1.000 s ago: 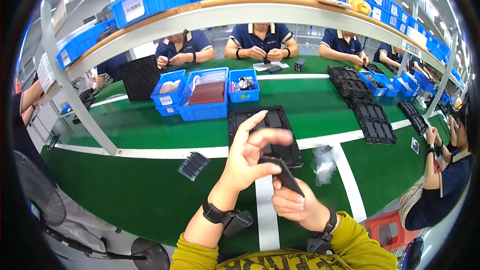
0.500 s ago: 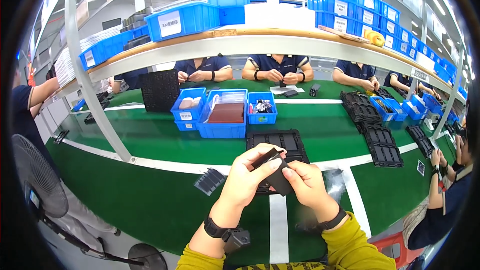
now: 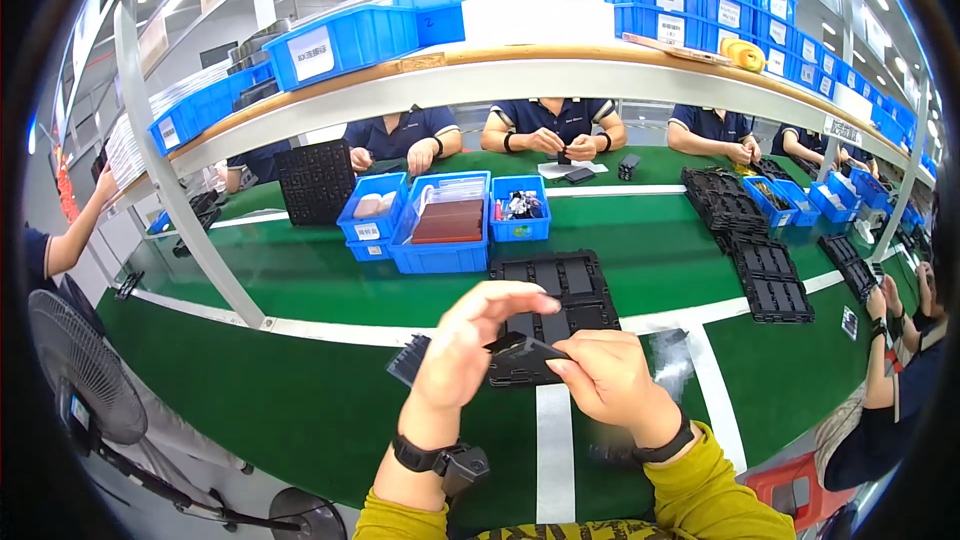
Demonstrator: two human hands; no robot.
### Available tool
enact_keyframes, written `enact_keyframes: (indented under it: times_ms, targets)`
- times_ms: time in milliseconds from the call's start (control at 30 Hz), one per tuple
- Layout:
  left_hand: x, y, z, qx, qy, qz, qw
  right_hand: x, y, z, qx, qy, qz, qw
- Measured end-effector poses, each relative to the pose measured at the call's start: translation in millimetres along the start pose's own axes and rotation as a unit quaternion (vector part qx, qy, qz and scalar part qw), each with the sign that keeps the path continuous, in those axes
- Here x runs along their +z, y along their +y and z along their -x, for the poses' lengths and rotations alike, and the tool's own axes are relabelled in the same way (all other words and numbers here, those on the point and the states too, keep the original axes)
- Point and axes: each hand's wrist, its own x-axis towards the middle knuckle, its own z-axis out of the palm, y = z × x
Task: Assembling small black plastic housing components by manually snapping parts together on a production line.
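A thin black rectangular plate (image 3: pixel 527 348) is pinched at its right end by the thumb and fingers of my right hand (image 3: pixel 607 380). The plate is tilted so that it shows nearly edge-on. My left hand (image 3: pixel 455 345) stands at the plate's left end, thumb and fingers apart and curved above it; whether it touches the plate I cannot tell. Behind and below both hands lies a black tray with rectangular recesses (image 3: pixel 562 275) on the green table. Partly covered by my left hand is a small group of dark flat strips (image 3: pixel 405 360).
Blue bins (image 3: pixel 440 258) with brown sheets and small parts stand beyond the tray. More black trays (image 3: pixel 770 285) lie to the right. A white shelf frame (image 3: pixel 190 230) with bins on top crosses the table. Co-workers sit opposite and at right; a fan (image 3: pixel 85 365) stands at left.
My left hand has let go of the black plate and opened its fingers. The plate has tipped from showing its broad face to nearly edge-on, still in my right hand.
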Motion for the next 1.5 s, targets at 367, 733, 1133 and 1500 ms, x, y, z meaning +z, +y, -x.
enact_keyframes:
  times_ms: [367, 733, 1133, 1500]
  targets:
    - [9, 1, 7, 0.067, 0.032, -0.045, 0.996, -4, -7, 1, -0.066, 0.022, 0.065, 0.995]
    - [23, -5, 7, -0.094, -0.069, 0.151, 0.982, 3, -12, 16, 0.256, 0.007, -0.477, 0.841]
    - [26, -2, 13, -0.145, 0.146, 0.093, 0.974, 24, -15, 15, 0.316, -0.024, -0.501, 0.805]
    - [32, 3, 5, 0.076, 0.237, -0.178, 0.952, 7, -15, 4, 0.169, 0.019, -0.194, 0.966]
